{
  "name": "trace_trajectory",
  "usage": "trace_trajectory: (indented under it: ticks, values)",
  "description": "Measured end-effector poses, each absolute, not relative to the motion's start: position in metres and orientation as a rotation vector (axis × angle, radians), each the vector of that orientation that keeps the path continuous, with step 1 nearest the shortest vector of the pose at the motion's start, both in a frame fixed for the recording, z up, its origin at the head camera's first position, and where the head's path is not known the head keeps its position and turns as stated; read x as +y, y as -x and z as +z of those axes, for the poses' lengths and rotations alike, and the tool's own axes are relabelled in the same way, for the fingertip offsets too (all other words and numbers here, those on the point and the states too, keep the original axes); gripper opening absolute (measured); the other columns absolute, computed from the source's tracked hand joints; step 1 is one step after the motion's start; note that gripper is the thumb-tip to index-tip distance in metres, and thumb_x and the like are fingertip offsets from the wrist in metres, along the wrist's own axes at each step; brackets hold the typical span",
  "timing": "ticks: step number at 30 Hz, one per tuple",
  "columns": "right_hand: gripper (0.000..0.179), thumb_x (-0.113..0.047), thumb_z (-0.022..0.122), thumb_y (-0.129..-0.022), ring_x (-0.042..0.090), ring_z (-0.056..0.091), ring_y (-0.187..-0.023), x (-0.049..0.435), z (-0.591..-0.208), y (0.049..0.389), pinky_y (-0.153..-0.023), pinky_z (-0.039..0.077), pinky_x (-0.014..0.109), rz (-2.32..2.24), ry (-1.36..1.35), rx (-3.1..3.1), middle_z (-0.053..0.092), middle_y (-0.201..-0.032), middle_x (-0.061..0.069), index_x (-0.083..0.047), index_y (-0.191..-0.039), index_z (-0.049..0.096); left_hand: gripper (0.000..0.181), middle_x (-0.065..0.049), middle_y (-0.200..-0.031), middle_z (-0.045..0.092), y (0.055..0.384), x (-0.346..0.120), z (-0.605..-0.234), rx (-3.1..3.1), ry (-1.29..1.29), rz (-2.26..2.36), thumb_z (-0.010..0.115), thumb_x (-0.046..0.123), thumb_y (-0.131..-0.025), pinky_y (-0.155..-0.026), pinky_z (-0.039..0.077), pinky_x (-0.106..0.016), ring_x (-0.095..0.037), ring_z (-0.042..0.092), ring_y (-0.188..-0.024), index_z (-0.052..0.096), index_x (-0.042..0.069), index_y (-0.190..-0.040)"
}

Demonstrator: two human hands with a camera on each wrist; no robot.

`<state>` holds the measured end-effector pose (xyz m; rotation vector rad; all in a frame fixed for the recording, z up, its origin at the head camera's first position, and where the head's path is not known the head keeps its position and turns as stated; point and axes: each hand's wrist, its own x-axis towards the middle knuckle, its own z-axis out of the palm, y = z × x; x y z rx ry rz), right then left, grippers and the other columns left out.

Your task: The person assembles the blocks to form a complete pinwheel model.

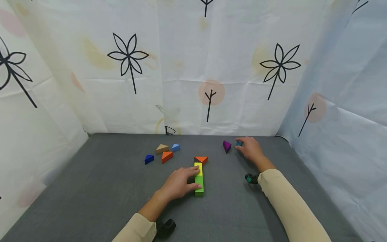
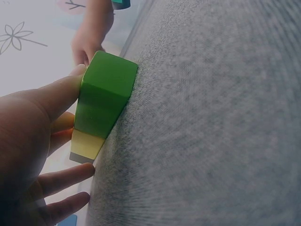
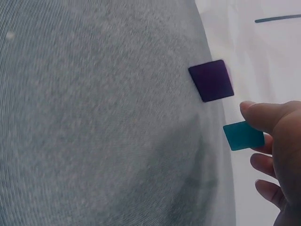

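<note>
My left hand [image 1: 179, 183] rests against a green block [image 1: 199, 192] and a yellow block [image 1: 198, 165], which lie end to end on the grey table. Its thumb touches the green block's edge, and its fingers stretch out loosely across the yellow one. Just beyond the yellow block sits an orange triangular block [image 1: 202, 159]. At the back right, my right hand [image 1: 251, 149] pinches a small teal block [image 3: 240, 136] between thumb and fingers; part of it is hidden by the fingers. A purple block [image 1: 227, 146] stands just left of that hand.
Back left on the grey table [image 1: 99, 188] lie a dark blue triangle [image 1: 149, 159], an orange-red triangle [image 1: 167, 157], a tan block [image 1: 162, 149] and a light blue triangle [image 1: 176, 147]. White patterned cloth [image 1: 181, 67] hangs behind the table and along both sides.
</note>
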<state>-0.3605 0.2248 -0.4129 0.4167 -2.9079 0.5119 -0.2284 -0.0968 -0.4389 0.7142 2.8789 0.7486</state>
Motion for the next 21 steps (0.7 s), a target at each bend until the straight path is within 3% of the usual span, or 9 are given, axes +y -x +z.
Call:
trace_trajectory:
  ticks: [8,21]
  values:
    - [0.038,-0.023,0.068,-0.093,0.041,0.051,-0.115,0.211,-0.405,0.355,-0.095,0.041,0.055,0.533,-0.431,-2.841,0.061,-0.122,0.021,-0.004,-0.126,0.064,0.062,0.008,-0.148,0.044,0.228,-0.098,-0.439,2.88,-0.723,0.759,0.065,0.054,-0.088,-0.104,0.033,-0.053,-0.027,0.046,-0.129,0.055,0.023,-0.14]
    - [0.036,-0.026,0.071,-0.091,0.033,0.056,-0.098,0.182,-0.406,0.351,-0.081,0.048,0.048,0.617,-0.458,-2.75,0.064,-0.111,0.018,-0.004,-0.12,0.068,0.064,0.009,-0.147,0.045,0.231,-0.098,-0.44,2.875,-0.717,0.749,0.065,0.057,-0.086,-0.104,0.034,-0.053,-0.026,0.046,-0.129,0.055,0.024,-0.141]
